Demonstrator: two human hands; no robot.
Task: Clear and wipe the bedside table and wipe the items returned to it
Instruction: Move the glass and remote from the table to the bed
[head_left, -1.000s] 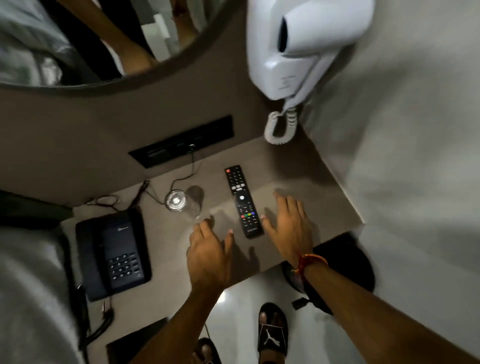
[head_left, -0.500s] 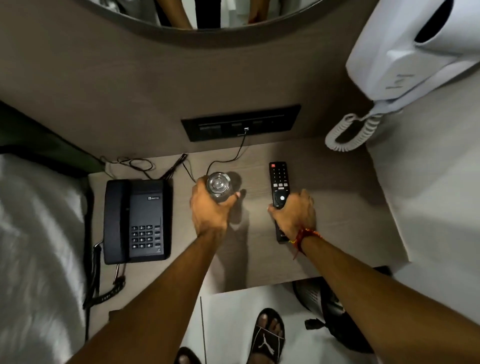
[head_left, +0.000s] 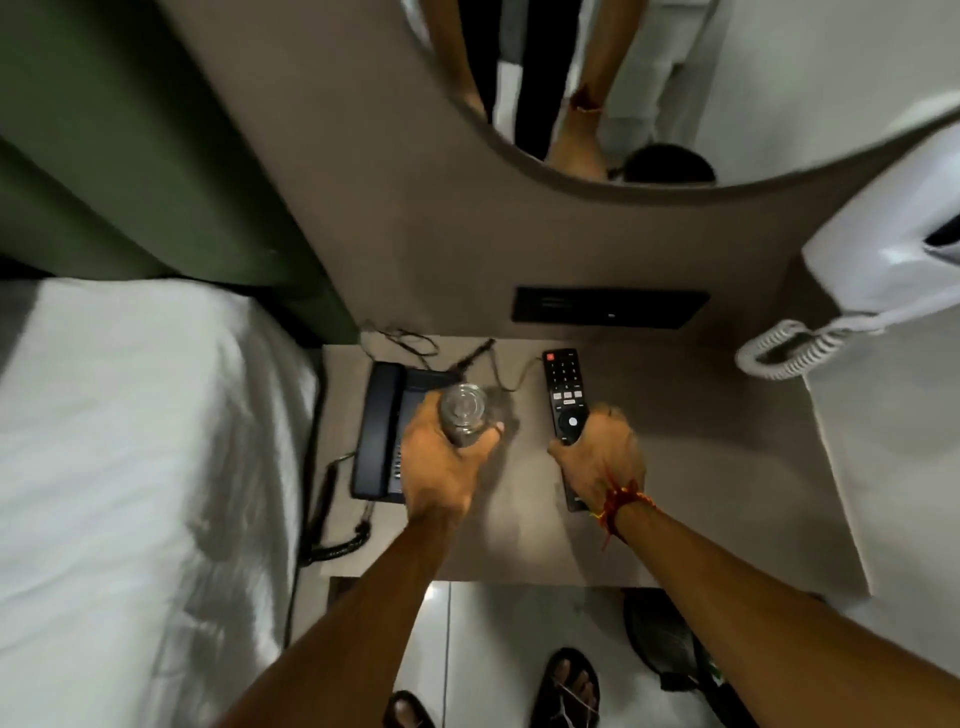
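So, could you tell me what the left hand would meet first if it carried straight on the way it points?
Probably the black cable behind the glass that the left hand grips, then the back wall panel. The telephone sits just left of that line; depth is unclear.

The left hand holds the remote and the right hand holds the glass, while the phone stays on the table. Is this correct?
Not quite: the hands are swapped. In the head view the left hand holds the glass, and the right hand holds the remote. The phone does sit on the table.
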